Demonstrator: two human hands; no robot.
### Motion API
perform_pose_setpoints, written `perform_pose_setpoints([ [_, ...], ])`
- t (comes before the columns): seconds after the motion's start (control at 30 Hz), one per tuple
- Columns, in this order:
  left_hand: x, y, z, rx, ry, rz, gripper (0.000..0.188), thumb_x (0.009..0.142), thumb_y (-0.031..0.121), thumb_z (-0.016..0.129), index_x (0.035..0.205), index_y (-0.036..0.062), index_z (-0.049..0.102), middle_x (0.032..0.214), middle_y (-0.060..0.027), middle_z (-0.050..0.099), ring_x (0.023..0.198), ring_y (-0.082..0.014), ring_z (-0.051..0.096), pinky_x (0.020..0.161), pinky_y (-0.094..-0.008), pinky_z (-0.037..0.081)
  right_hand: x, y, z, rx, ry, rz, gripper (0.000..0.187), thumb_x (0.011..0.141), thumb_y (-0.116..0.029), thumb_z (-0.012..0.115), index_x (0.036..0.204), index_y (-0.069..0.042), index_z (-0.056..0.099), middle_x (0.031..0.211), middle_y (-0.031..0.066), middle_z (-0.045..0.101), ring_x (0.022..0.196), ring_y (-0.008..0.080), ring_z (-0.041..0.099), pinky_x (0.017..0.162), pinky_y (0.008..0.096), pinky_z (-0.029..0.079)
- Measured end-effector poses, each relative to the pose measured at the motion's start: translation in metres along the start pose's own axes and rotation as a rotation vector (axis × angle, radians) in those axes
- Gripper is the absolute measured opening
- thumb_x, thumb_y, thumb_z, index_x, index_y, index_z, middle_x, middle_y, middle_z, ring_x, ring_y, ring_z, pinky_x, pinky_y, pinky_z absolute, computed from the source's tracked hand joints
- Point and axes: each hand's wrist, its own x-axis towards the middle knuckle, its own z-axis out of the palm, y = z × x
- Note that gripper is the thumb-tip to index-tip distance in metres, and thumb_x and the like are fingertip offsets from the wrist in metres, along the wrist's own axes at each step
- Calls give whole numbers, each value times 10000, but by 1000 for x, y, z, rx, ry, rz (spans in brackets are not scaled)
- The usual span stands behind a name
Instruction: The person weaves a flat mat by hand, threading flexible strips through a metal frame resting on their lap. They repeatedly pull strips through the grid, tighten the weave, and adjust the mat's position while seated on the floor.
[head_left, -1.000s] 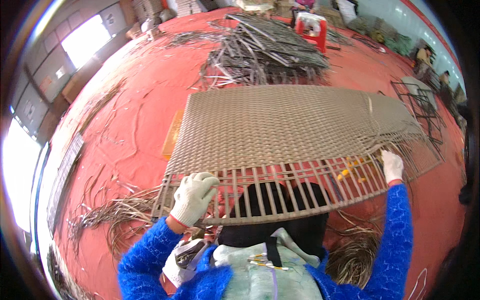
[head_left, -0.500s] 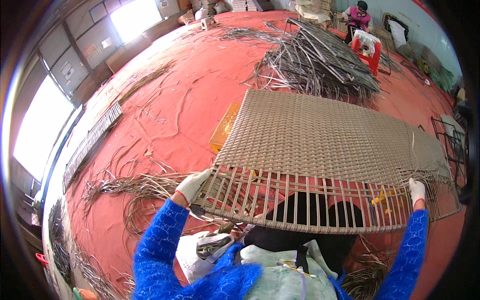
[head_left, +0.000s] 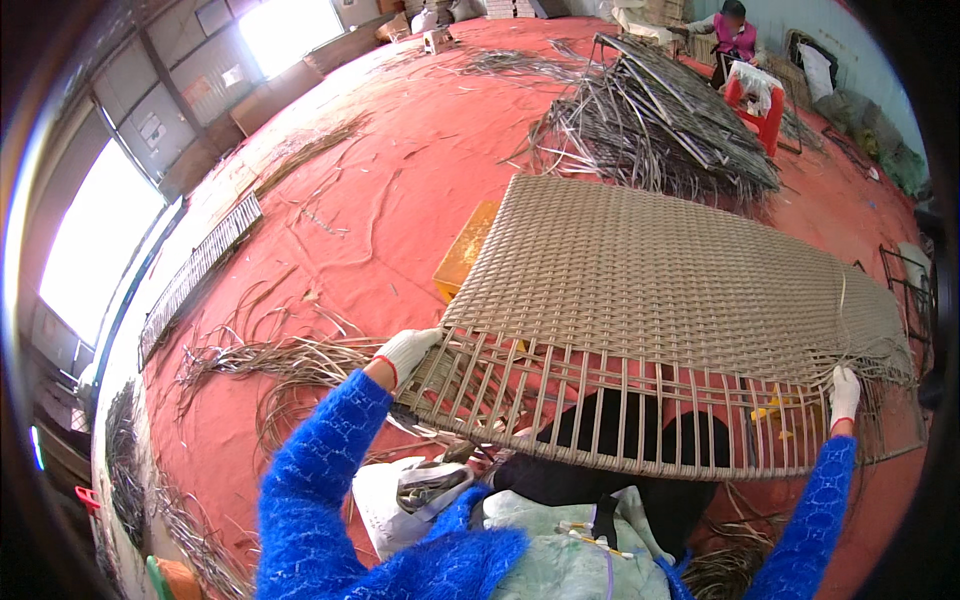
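A large tan woven wicker panel (head_left: 640, 270) lies tilted across in front of me, its far part densely woven. Along its near side, bare parallel slats (head_left: 600, 425) run down to a wrapped edge, with gaps between them. My left hand (head_left: 408, 352), in a white knit glove, is closed around the panel's left edge where the weave meets the slats. On the right, my gloved right hand (head_left: 843, 392) is closed at the weave's lower border, beside a bunch of loose strands (head_left: 872, 368). Its fingertips are partly hidden, so whether they grip a strand or the panel is unclear.
A yellow stool (head_left: 465, 250) stands behind the panel's left side. Loose strips (head_left: 290, 365) litter the red floor to the left. Farther off are a heap of dark strips and frames (head_left: 655, 125), a red stool (head_left: 768, 125) and a person in a pink vest (head_left: 735, 40).
The whole view has shifted slightly, moving the surroundings to the right. Both hands stay at nearly the same places on the panel, the left one a little higher in view.
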Motion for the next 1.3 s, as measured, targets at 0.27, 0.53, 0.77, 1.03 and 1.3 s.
perform_pose_setpoints([
  [0.27, 8, -2, 18, 179, 124, 103, 450, 919, 465, 596, 959, 33, 719, 859, -103, 719, 671, -188, 683, 615, -339, 562, -14, -2, -4, -420, 252, -15, 433, 947, -364, 499, 927, 55, 605, 842, 217, 630, 774, 362, 597, 730, 440, 449],
  [0.53, -17, -40, 31, -492, -267, -45, 462, 1009, 407, 434, 1196, 14, 590, 1101, -175, 675, 936, -305, 667, 839, -449, 536, -96, -205, 40, -1142, 349, -199, 301, 873, -330, 603, 948, -40, 633, 980, 171, 639, 922, 332, 628, 792, 424, 497],
  [0.77, -83, -83, 81, -669, -275, -127, 446, 1025, 391, 398, 1207, 27, 581, 1099, -131, 668, 932, -259, 653, 845, -397, 533, -252, -360, 172, -175, -410, -1119, 149, 795, -220, 691, 880, -110, 639, 927, 74, 636, 858, 263, 613, 760, 394, 486],
  [1.03, -92, -98, 70, -472, -242, 153, 356, 1020, 295, 467, 1210, 17, 582, 993, -50, 673, 836, -117, 635, 739, -268, 533, -353, -416, 225, -28, -748, -1347, 180, 780, -225, 688, 924, -134, 631, 895, 30, 594, 843, 232, 582, 745, 370, 454],
  [1.3, -61, -111, 71, -140, -23, 496, 197, 928, 33, 599, 1119, -8, 628, 940, -20, 661, 832, -79, 583, 756, -223, 494, -364, -422, 243, -420, -711, -1233, 264, 732, -231, 717, 901, -111, 554, 934, 66, 535, 903, 276, 556, 736, 407, 451],
])
